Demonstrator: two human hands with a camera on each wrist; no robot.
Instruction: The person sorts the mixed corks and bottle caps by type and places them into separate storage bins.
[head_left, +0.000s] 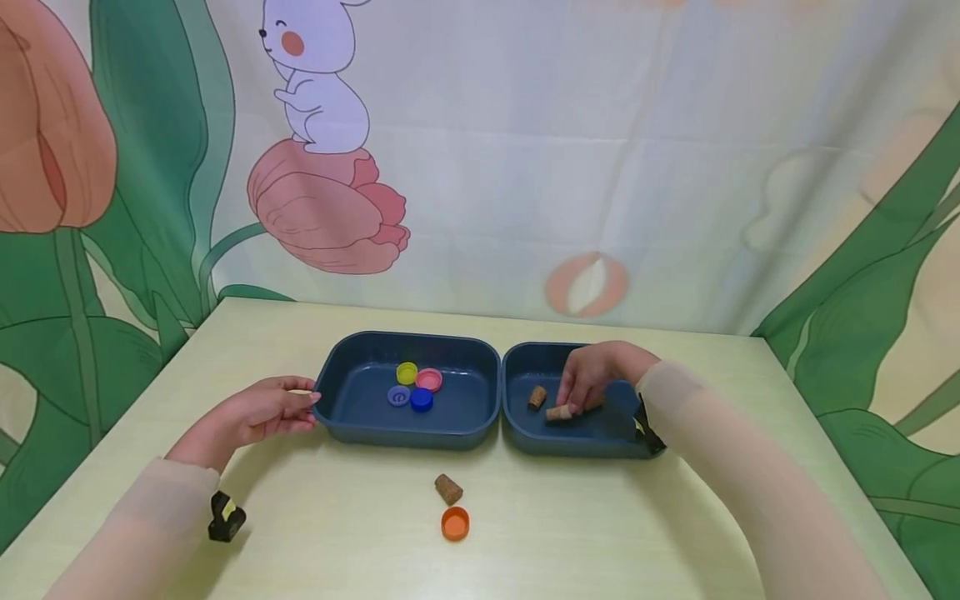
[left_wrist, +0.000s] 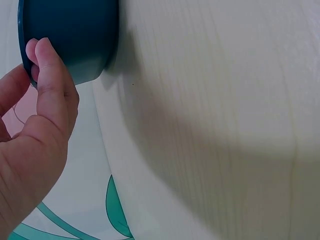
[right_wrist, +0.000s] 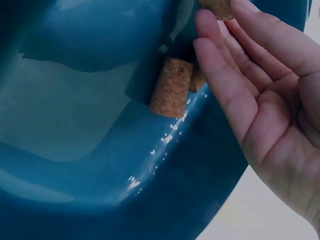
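Observation:
My left hand (head_left: 273, 410) pinches the left end rim of a dark blue tray (head_left: 408, 439); the left wrist view shows thumb and fingers on either side of its rim (left_wrist: 22, 30). Inside that tray lie a yellow cap (head_left: 407, 372), a pink cap (head_left: 429, 380), a purple cap (head_left: 398, 396) and a blue cap (head_left: 422, 400). Low in the second blue tray (head_left: 570, 446), my right hand (head_left: 590, 375) holds a cork (right_wrist: 216, 7) between thumb and fingertips. Another cork (right_wrist: 171, 87) rests on that tray's floor, with one more partly hidden behind it.
On the table in front of the trays lie a cork (head_left: 448, 489) and an orange cap (head_left: 455, 524). The two trays stand side by side, nearly touching. A printed curtain (head_left: 480, 208) hangs behind the table's back edge.

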